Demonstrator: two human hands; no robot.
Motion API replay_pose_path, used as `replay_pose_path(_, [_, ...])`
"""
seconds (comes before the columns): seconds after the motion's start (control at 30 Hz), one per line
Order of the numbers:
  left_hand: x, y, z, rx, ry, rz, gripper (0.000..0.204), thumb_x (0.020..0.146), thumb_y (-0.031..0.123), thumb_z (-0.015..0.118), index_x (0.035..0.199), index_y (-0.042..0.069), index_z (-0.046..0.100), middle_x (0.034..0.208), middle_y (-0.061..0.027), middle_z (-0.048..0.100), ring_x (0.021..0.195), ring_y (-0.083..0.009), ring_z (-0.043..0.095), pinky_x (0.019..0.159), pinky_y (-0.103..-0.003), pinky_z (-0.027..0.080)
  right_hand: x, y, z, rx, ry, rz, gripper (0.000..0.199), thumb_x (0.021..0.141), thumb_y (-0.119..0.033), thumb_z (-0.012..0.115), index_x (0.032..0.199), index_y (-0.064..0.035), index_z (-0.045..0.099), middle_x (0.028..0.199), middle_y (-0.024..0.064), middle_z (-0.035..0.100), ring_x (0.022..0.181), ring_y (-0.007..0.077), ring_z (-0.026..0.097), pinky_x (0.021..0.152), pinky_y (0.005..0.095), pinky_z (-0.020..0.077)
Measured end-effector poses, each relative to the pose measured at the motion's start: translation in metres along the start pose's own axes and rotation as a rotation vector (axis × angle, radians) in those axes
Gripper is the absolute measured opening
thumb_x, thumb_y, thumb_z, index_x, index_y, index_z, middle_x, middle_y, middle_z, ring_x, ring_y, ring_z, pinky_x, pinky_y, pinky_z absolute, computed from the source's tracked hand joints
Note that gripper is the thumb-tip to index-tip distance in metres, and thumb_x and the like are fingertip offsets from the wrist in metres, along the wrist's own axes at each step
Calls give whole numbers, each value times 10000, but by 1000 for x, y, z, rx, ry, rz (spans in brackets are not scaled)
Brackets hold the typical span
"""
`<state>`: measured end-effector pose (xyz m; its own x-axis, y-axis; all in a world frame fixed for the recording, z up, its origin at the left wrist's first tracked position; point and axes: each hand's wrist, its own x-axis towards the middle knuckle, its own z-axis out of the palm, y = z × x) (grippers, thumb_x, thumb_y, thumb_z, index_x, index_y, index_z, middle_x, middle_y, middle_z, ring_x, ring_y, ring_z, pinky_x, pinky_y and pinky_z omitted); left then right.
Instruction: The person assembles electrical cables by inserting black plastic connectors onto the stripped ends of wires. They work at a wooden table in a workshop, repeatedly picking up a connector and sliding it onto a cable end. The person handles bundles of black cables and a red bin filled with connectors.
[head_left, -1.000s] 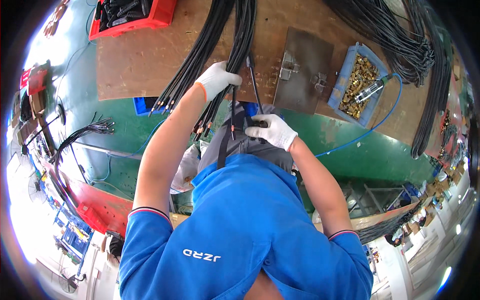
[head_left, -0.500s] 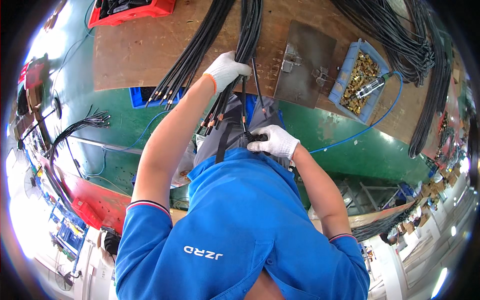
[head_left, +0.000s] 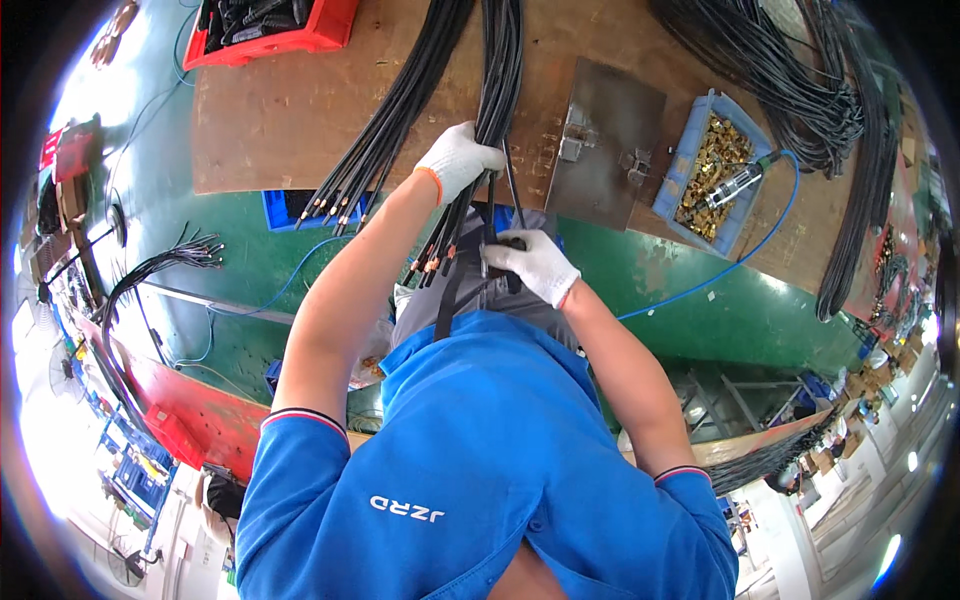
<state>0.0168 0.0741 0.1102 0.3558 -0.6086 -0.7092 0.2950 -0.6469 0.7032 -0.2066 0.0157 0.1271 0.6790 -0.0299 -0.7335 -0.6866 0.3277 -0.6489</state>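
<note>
My left hand (head_left: 460, 160), in a white knit glove with an orange cuff, is closed round a bundle of black cables (head_left: 498, 80) that hangs over the table's near edge. Bare copper-coloured ends (head_left: 432, 264) show at the bottom of this bundle. My right hand (head_left: 538, 266), also gloved in white, is closed at the end of one cable, on small black sleeves that show between and above its fingers. How many sleeves it holds is hidden. Left of the bundle, a second bunch of black cables (head_left: 385, 140) lies over the same edge, its copper tips hanging free.
On the brown table (head_left: 270, 130) stand a red crate (head_left: 325, 28) of black parts and a blue bin (head_left: 690, 150) of brass fittings with a pneumatic tool (head_left: 735, 186) on top. A metal plate (head_left: 610, 110) with clamps lies between. More cables (head_left: 790, 90) lie far right.
My right hand has moved up and away from my body along the cable, nearer the bundle. My left hand keeps its grip; the view has shifted slightly.
</note>
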Motion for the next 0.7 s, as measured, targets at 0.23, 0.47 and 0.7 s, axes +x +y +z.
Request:
replay_pose_path(0.23, [-9,7,-22,52,-1,-39,376,856,230,817,1120,-7,692,846,-50,699,707,-125,643,615,-280,505,85,-34,-27,231,171,-86,298,944,-213,777,1083,51,788,934,78,782,784,131,696,724,305,549])
replay_pose_path(0.47, [-11,4,-57,-17,-28,-152,386,899,290,776,1106,-28,707,847,-64,705,691,-139,650,616,-292,510,151,-84,-64,179,345,-83,272,901,-213,799,996,41,776,863,110,773,675,204,707,613,358,570])
replay_pose_path(0.7, [12,-29,-52,-307,-178,-237,265,875,207,782,1042,4,742,839,-84,728,691,-178,685,608,-329,527,84,-72,-64,561,136,-3,318,939,-74,708,1247,2,697,1012,101,740,856,228,740,781,458,645])
